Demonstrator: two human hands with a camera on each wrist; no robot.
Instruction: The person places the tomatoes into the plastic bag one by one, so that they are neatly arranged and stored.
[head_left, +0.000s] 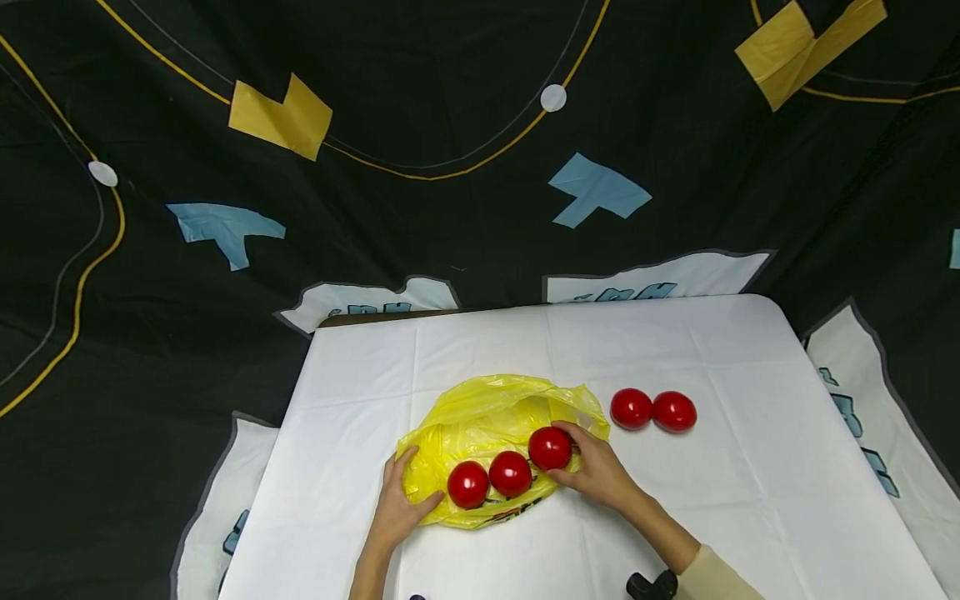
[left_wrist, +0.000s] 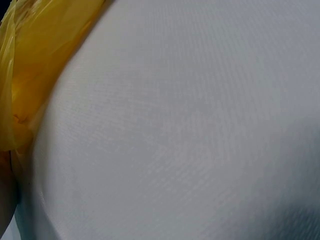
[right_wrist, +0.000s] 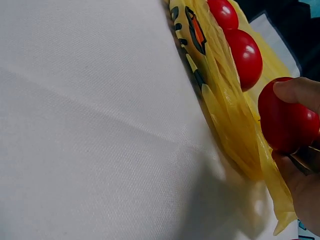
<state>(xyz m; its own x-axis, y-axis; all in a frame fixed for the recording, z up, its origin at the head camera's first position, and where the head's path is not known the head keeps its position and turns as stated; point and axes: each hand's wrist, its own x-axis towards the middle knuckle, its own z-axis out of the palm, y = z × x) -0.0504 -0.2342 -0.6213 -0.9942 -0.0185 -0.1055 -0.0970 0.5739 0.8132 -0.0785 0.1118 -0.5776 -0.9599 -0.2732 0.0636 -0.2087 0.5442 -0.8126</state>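
Observation:
A yellow plastic bag [head_left: 480,400] lies spread on the table, its mouth toward the near side. Two glossy red tomatoes [head_left: 468,485] rest in its opening, side by side. At the bag's right part, my right hand [head_left: 596,471] grips a third red tomato [head_left: 550,448] between thumb and fingers; the right wrist view shows this held tomato [right_wrist: 287,117] up close, next to the bag's edge. My left hand [head_left: 397,504] holds the left rim of the bag, fingers and thumb apart. Only a strip of the bag [left_wrist: 45,55] shows in the left wrist view.
Two more red tomatoes [head_left: 652,411] touch each other on the white tablecloth [head_left: 735,500], right of the bag. A black object [head_left: 651,586] is by the right forearm at the near edge. A black decorated cloth [head_left: 450,225] hangs behind the table.

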